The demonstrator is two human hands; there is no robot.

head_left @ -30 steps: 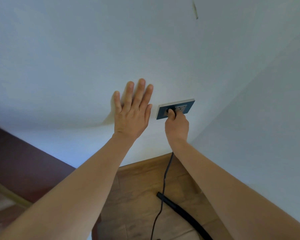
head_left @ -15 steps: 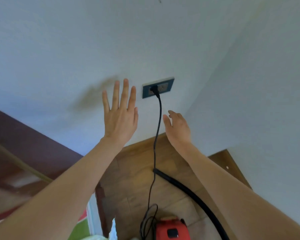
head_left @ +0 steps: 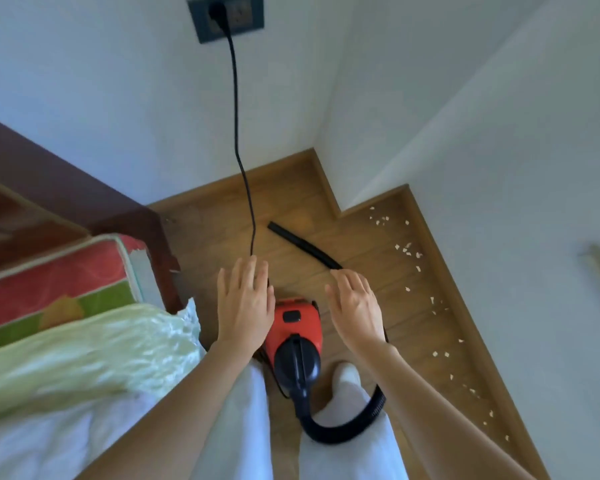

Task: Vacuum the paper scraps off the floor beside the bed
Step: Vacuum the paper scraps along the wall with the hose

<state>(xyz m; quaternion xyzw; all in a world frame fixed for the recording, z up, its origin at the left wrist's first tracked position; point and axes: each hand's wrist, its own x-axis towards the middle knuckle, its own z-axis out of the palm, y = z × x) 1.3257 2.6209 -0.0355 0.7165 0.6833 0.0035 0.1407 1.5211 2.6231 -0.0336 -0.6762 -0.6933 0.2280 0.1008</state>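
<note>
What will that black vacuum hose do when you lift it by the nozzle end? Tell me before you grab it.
The hose will probably flop and trail, not lift stiffly: it is ribbed and already lies in a loose curve behind the red vacuum. The straight nozzle end looks rigid, so it should point where aimed. Pulling may drag the small vacuum along.

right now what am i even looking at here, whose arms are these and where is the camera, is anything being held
The camera sits on a person's head and looks down, so the two bare arms are that person's own. The left hand and right hand hover open with fingers spread; neither holds anything. Below them on the wooden floor stands a small red vacuum cleaner. Its black hose loops round to a nozzle lying on the floor. Its cord runs up to a plug in the wall socket. Pale paper scraps lie along the right wall. The bed is at the left.
</note>
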